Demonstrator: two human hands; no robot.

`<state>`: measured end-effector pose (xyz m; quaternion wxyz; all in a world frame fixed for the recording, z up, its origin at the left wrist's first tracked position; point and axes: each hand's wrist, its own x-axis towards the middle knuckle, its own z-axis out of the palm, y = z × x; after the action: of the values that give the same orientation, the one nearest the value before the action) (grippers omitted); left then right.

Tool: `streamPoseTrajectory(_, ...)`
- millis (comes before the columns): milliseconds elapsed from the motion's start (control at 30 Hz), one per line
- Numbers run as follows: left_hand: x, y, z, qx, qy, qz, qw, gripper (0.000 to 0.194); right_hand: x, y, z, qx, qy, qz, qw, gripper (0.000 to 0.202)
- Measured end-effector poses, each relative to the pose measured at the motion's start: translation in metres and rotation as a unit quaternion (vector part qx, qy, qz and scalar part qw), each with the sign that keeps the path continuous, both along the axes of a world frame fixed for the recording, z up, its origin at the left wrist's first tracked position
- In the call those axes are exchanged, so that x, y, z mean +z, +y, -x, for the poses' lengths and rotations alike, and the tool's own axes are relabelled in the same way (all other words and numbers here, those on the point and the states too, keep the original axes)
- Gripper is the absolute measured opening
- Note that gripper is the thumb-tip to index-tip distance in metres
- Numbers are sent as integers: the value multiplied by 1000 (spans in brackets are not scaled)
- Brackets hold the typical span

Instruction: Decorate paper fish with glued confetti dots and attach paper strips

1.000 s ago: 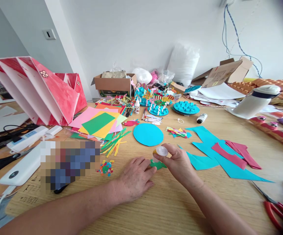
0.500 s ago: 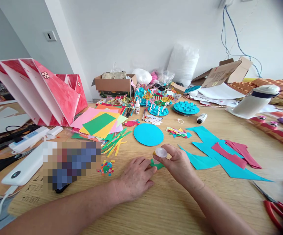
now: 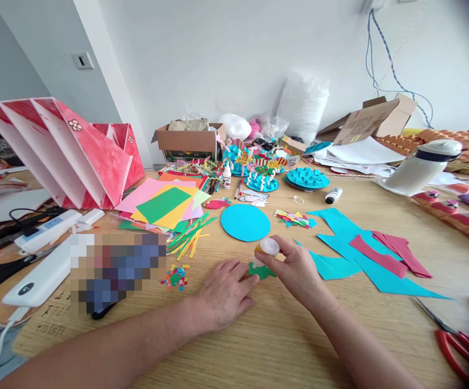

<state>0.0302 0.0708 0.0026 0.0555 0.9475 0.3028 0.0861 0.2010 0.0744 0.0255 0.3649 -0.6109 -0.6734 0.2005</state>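
My right hand [image 3: 295,267] grips a small glue stick [image 3: 267,247] with a translucent white end, tilted over a green paper cutout [image 3: 262,270]. My left hand [image 3: 228,292] lies on the table with its fingers spread a little, its fingertips at the left edge of the green cutout. Just behind both hands is a blue paper circle [image 3: 246,222]. Small coloured paper dots [image 3: 175,276] are piled left of my left hand. Blue paper scraps [image 3: 348,243] and red paper scraps [image 3: 380,258] lie to the right of my right hand.
Red-handled scissors [image 3: 455,346] rest at the right. Coloured sheets [image 3: 167,205], paper strips [image 3: 189,235] and a red-and-white rack [image 3: 92,156] stand or lie at the left. Decorated blue discs [image 3: 307,178] and a cardboard box [image 3: 189,138] are behind. Another person's hand shows at the far left.
My right hand and the glue stick have shifted slightly, showing more of the green cutout. My left hand has barely moved. Another person's hand has come into view at the far left.
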Motion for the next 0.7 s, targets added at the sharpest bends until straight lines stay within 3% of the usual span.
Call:
streamPoseTrajectory(400, -2, 1, 0, 0, 3, 2, 1000, 41, -2, 1, 0, 39, 11, 30, 999, 16)
streamPoseTrajectory(700, -1, -1, -1, -1, 6, 2, 1000, 38, -5, 2, -3, 17, 0, 0, 1000, 20)
